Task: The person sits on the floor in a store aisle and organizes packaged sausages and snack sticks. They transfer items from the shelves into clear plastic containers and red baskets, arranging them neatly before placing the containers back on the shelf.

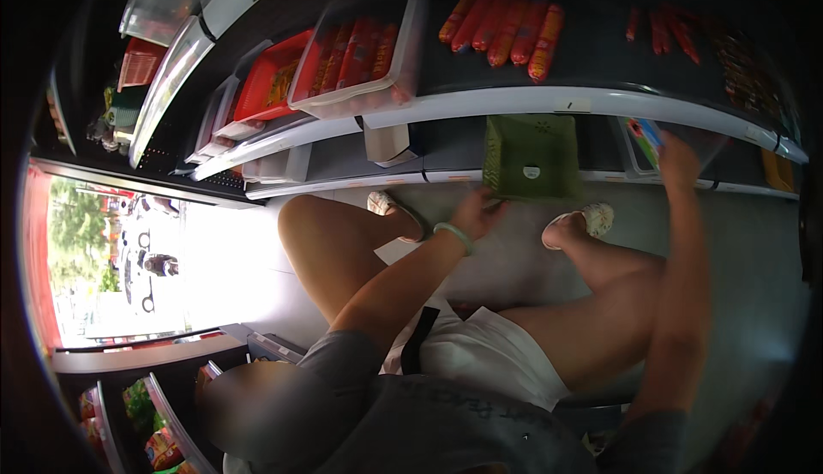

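My left hand [482, 218] is at the near left corner of a green plastic basket [530, 152], its fingers curled at the rim. The basket bears a small white sticker and juts out from the lower shelf. Over at the right, my right hand [679, 160] grips a flat blue and green packet [645, 140] beside a clear plastic container [633, 152] on the lower shelf. Red-wrapped sausages [508, 24] lie in a row on the shelf above, next to a clear bin [405, 69] holding more of them.
The upper shelf's white edge [463, 104] runs above my hands. A red basket [263, 82] stands on it at the left. A white box [388, 143] sits on the lower shelf. My knees are spread over the grey floor [488, 268]. A bright doorway [128, 255] opens at the far left.
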Demonstrator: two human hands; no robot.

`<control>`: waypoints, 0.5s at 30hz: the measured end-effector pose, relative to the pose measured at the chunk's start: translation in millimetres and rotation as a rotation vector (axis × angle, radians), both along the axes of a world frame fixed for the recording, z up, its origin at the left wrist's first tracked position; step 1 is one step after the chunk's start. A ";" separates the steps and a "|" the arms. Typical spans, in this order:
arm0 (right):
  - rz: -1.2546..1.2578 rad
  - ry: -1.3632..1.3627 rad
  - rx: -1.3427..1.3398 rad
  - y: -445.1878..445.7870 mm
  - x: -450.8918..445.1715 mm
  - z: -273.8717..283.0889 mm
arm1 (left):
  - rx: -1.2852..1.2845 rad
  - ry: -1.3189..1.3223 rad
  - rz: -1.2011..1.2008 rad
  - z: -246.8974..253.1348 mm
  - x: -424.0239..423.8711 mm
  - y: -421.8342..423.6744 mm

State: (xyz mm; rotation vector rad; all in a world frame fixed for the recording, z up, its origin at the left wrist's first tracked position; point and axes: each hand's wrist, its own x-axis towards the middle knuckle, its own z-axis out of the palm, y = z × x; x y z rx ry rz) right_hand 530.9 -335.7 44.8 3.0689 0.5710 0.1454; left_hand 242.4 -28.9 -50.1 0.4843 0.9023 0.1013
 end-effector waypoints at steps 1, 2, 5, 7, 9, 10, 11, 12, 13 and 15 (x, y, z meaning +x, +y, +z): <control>0.014 0.013 -0.025 12.7 -12.0 14.4 | 0.016 -0.020 -0.001 -3.4 -4.4 3.7; 0.030 0.031 -0.024 28.1 -24.2 26.5 | 0.015 -0.019 -0.016 -14.4 -11.7 15.7; 0.039 0.126 -0.100 57.0 -55.1 49.0 | 0.025 0.039 -0.043 -6.5 -7.1 28.1; 0.214 0.073 -0.059 65.9 -72.8 42.9 | 0.103 0.016 -0.046 -11.4 -8.3 39.8; 0.319 0.111 0.010 98.3 -96.1 32.3 | 0.112 -0.055 -0.005 -16.1 -35.6 60.4; 0.388 0.075 0.061 101.6 -102.4 27.7 | 0.107 -0.058 0.020 -8.6 -38.7 63.0; 0.422 0.101 0.097 107.9 -109.5 31.6 | 0.111 -0.056 0.045 -12.9 -42.3 73.7; 0.481 0.059 0.105 102.2 -109.7 36.5 | 0.073 -0.061 0.061 -19.5 -33.8 81.2; 0.558 0.072 0.114 108.4 -112.9 25.6 | 0.038 -0.047 0.078 -14.0 -45.0 85.2; 0.611 0.107 0.130 104.5 -108.6 17.7 | -0.054 0.002 0.046 -13.6 -39.8 97.7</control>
